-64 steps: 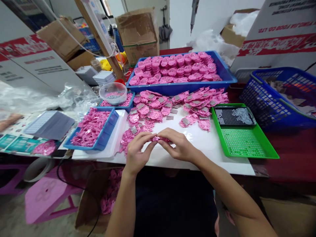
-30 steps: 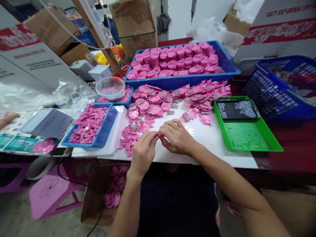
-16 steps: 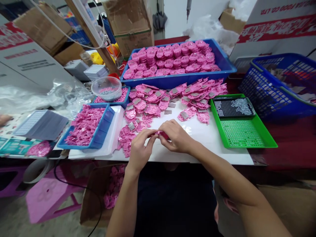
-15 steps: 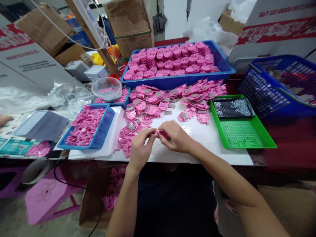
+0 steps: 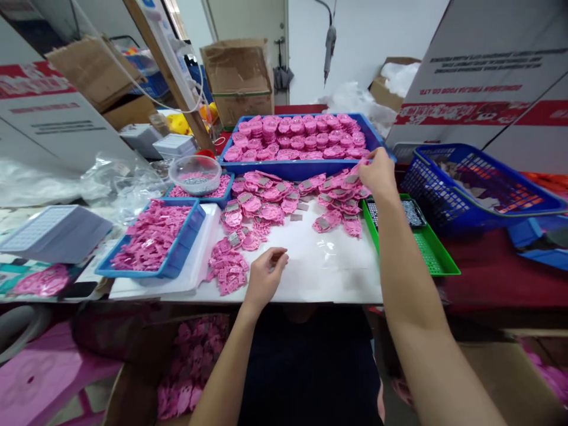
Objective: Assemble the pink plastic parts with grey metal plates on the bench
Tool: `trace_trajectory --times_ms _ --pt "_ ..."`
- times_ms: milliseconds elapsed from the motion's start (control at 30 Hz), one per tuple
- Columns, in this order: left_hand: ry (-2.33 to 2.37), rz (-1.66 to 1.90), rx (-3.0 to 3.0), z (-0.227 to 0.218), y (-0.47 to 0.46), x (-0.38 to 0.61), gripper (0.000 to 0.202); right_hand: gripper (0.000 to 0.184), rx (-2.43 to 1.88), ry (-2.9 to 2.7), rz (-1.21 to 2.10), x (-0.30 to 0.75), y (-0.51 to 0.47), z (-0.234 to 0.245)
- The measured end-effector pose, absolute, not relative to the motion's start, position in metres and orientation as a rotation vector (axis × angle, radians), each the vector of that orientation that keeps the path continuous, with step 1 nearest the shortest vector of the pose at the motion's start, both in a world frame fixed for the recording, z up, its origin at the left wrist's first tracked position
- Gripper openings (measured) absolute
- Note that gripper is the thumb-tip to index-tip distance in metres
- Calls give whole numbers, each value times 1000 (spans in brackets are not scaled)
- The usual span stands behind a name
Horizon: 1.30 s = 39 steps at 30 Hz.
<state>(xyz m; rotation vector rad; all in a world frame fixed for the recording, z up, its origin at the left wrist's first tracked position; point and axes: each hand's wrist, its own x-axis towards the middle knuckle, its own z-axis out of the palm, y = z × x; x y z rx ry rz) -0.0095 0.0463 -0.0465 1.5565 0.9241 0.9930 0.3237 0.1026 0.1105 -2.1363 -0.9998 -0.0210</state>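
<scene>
My right hand (image 5: pixel 380 173) reaches out to the far right of the white work surface. Its fingertips pinch a pink plastic part (image 5: pixel 364 162) at the top of the right-hand pile of pink plastic parts (image 5: pixel 339 188); the fingers hide much of that piece. Low over the front of the surface, my left hand (image 5: pixel 266 275) is loosely curled, with a gap between thumb and fingers and nothing visible in it. Left of that hand lies a heap of small pink pieces (image 5: pixel 228 269). Several parts in the middle pile (image 5: pixel 270 201) carry grey metal plates.
A blue tray (image 5: pixel 288 171) with stacked pink assemblies stands at the back. On the left are a blue bin (image 5: pixel 177 260) of pink pieces and a clear bowl (image 5: pixel 195 171). A green tray (image 5: pixel 444 267) and a blue basket (image 5: pixel 444 204) stand right. A screwdriver (image 5: pixel 329 50) hangs above.
Both hands were together at the front, holding a small pink piece. Since then my right hand has moved away to the far right pile, and my left has stayed near the front. The view has shifted.
</scene>
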Motion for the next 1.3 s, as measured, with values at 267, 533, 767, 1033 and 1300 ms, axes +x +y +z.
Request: trace_trajectory --times_ms 267,533,767,1033,1300 --pt "853 1033 1351 -48 45 -8 31 35 -2287 -965 -174 344 111 99" --pt "854 1025 1304 -39 43 -10 32 24 -2051 -1744 -159 223 131 43" --pt "867 1035 1275 -31 39 -11 35 66 -2141 -1806 -65 189 141 6" --pt "895 1032 1241 -31 38 -13 38 66 -2111 -1760 -35 213 123 23" --pt "788 1030 967 -27 48 -11 61 35 -1522 -1971 -355 151 5 12"
